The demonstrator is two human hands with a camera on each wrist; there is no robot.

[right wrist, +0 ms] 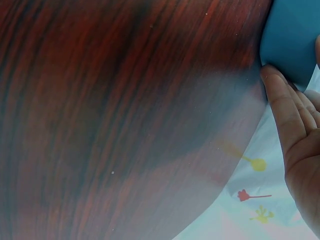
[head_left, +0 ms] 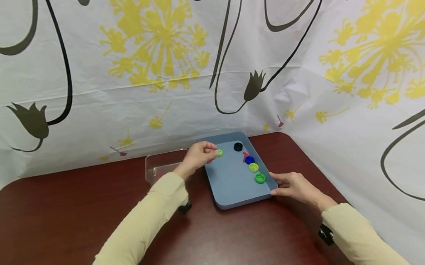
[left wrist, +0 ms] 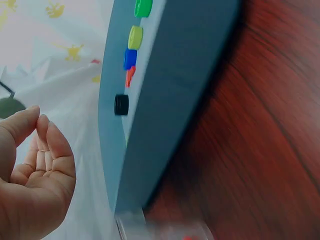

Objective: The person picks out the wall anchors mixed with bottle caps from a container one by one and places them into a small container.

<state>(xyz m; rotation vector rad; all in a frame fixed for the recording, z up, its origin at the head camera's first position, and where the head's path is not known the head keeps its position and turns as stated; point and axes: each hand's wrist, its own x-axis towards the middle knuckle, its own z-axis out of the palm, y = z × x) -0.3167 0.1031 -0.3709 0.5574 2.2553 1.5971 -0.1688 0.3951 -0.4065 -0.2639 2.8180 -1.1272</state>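
My left hand [head_left: 199,154] is over the left side of a blue-grey tray [head_left: 232,195], beside a light green round piece [head_left: 219,152]. In the left wrist view its thumb and fingers are loosely bent towards each other, with nothing visible between them. My right hand [head_left: 295,187] holds the tray's near right corner, fingers along the outer side and thumb at the front. Inside the tray, along the right side, are a black round cap [head_left: 238,146], small red pieces [head_left: 245,156], a blue cap [head_left: 249,160], a yellow cap [head_left: 254,167] and a green cap [head_left: 260,178].
A clear plastic container [head_left: 151,164] with something red in it stands left of the tray, partly hidden by my left arm. The dark wood table [head_left: 72,210] stretches left and forward. A white patterned sheet [head_left: 80,76] hangs behind and on the right.
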